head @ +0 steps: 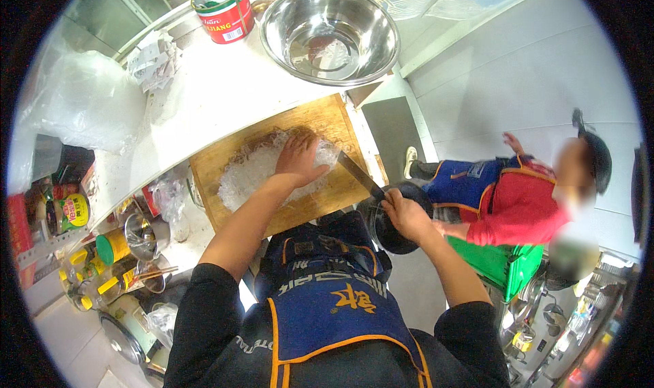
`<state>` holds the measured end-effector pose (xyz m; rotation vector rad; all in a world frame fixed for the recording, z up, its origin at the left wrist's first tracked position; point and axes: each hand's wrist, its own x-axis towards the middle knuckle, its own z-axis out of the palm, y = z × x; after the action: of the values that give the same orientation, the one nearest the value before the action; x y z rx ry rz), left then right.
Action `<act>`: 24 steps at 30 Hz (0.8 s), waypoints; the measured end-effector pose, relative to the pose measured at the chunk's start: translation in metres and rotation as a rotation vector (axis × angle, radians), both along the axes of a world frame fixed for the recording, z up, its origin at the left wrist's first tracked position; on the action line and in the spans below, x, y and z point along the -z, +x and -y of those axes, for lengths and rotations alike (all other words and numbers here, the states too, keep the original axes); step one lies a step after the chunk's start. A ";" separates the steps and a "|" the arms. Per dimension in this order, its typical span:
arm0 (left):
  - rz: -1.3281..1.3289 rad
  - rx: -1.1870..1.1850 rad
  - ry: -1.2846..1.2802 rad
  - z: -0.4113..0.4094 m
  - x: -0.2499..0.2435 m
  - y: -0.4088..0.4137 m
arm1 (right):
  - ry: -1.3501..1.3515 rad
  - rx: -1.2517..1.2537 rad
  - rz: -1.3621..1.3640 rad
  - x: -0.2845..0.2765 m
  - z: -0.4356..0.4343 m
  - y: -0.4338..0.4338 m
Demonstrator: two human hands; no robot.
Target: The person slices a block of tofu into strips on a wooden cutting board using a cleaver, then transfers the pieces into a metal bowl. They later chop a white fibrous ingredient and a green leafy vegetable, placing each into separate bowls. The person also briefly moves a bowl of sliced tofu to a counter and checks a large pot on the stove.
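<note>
A heap of translucent whitish noodle-like strands [250, 176] lies on a wooden cutting board [334, 196]. My left hand [300, 158] presses flat on the right part of the heap, fingers pointing away from me. In my right hand [407, 215] is the handle of a knife. Its dark blade [357, 172] reaches up and left over the board, with the tip end at the heap's right edge. Whether the blade touches the board I cannot tell.
Beyond the board stand a steel basin [329, 35] and a red tin [223, 12] on the white counter [204, 91]. A plastic bag [87, 102] bulges at left. Bottles [110, 275] crowd the lower shelf. A person in red [521, 199] stands at right near a green bin [516, 268].
</note>
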<state>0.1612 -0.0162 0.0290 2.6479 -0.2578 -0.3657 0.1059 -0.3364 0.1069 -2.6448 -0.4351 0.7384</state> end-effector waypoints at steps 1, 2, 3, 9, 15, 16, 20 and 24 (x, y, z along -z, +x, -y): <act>0.039 0.003 0.017 0.001 0.002 -0.002 | 0.023 0.059 -0.008 -0.014 -0.012 -0.008; 0.033 -0.029 0.004 0.001 0.004 -0.004 | 0.029 0.089 0.031 -0.012 -0.019 -0.016; 0.025 -0.050 -0.012 0.004 -0.001 -0.006 | 0.034 0.129 0.068 -0.010 -0.025 -0.024; 0.133 -0.059 -0.006 0.008 0.007 -0.010 | 0.069 0.187 0.115 0.023 -0.096 -0.017; 0.160 -0.038 0.010 0.011 0.011 -0.009 | 0.097 0.242 0.035 0.028 -0.111 -0.003; 0.164 -0.037 0.009 0.013 0.011 -0.009 | 0.108 0.235 0.037 0.031 -0.111 0.002; 0.081 -0.027 0.059 0.020 0.002 -0.007 | 0.228 0.252 0.060 0.066 -0.112 0.020; 0.058 0.011 0.129 0.009 -0.001 -0.010 | 0.220 0.253 0.075 0.064 -0.124 0.031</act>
<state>0.1508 -0.0250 0.0304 2.7881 -0.2755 -0.3199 0.1368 -0.2125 0.0429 -2.4646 -0.1837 0.4837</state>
